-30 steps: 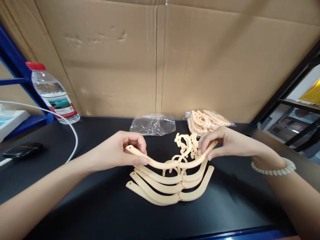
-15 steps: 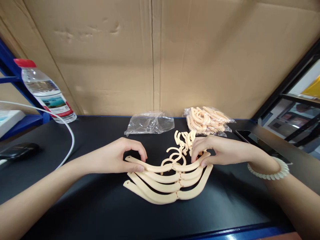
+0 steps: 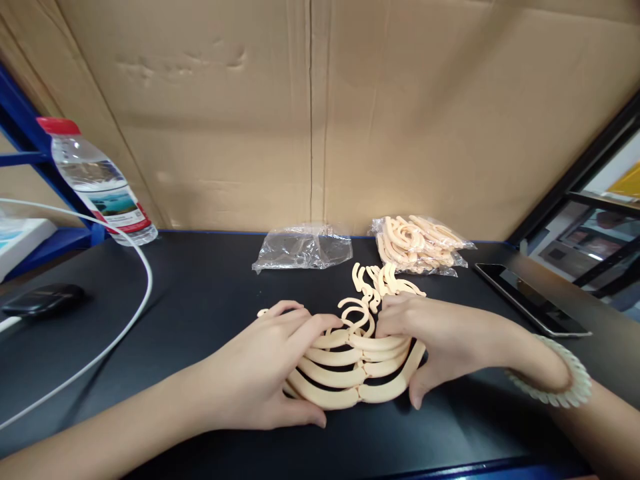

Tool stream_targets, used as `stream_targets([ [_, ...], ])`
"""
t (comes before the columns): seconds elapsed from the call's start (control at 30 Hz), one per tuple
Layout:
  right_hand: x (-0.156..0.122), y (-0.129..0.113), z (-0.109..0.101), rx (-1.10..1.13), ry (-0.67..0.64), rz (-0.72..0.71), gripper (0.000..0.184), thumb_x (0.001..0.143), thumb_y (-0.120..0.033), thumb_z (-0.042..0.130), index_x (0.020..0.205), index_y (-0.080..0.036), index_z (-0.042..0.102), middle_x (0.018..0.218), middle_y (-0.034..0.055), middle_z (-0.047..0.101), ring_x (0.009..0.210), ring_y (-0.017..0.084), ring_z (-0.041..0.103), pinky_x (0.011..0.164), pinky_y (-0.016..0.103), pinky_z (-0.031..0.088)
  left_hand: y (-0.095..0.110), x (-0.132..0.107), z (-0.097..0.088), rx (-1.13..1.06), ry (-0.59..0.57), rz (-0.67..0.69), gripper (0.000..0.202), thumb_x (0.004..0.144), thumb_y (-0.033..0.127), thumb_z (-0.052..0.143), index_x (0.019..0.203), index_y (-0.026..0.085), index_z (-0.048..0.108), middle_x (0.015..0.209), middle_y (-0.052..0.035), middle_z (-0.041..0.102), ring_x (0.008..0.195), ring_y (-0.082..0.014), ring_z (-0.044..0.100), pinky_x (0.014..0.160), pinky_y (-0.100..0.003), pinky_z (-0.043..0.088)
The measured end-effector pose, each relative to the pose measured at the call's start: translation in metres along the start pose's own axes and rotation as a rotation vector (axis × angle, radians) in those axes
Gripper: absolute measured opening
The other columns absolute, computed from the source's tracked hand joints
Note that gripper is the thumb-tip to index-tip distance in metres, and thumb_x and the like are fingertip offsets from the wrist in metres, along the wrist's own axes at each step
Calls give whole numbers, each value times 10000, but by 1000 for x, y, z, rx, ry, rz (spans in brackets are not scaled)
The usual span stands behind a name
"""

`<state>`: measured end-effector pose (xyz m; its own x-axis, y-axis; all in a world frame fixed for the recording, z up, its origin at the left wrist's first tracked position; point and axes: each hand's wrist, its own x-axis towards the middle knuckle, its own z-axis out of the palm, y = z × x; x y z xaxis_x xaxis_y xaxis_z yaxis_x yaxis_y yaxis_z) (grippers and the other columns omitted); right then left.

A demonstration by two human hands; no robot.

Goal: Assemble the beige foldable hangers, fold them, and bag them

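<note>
Several peach plastic hangers [image 3: 350, 370] lie stacked on the black tabletop [image 3: 200, 307], their hooks pointing away from me. My left hand [image 3: 273, 373] lies over the left arms of the stack, fingers curled round them and thumb at the near edge. My right hand [image 3: 435, 340] covers the right arms in the same way, thumb below. A pale bead bracelet [image 3: 560, 387] circles my right wrist. A small pile of loose peach hooks [image 3: 380, 280] lies just behind the stack.
A bag of peach hooks [image 3: 417, 243] and a clear bag [image 3: 300, 250] lie at the back by the cardboard wall. A water bottle [image 3: 100, 183], white cable [image 3: 115, 333] and black object [image 3: 43, 299] are at the left. A dark phone [image 3: 530, 307] lies at the right.
The hanger I held up by its two ends has come down onto the stack. Both hands have moved inward and now clasp the whole stack from either side.
</note>
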<state>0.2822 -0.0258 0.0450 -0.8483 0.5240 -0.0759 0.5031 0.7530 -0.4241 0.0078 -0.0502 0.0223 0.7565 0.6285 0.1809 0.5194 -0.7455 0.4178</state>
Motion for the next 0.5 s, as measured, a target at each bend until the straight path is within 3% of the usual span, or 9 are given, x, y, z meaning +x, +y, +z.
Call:
stream_targets([
  [0.1,2,-5,3,-8,-62,27,327,600,-309,844,803,-177,624,845,20,612,794,189,525,722,302,379,3,-1,0,-41,-28,7,729,666,389,813,1294,244,472,1129,-90,662,1046,-307,602,891,-422,464],
  [0.27,4,-11,7,4,-96,22,278,606,-220,797,675,-185,530,749,-25,586,748,155,509,700,280,365,6,-2,-1,-121,-31,10,689,671,250,821,1269,288,481,1119,-49,677,1031,-268,623,894,-381,465],
  [0.5,8,-16,7,66,-106,-13,297,630,-158,766,617,-184,470,704,-38,580,730,137,524,686,261,374,6,-1,-6,-112,-57,-4,649,664,210,826,1229,287,515,1093,-40,699,974,-248,655,884,-360,467],
])
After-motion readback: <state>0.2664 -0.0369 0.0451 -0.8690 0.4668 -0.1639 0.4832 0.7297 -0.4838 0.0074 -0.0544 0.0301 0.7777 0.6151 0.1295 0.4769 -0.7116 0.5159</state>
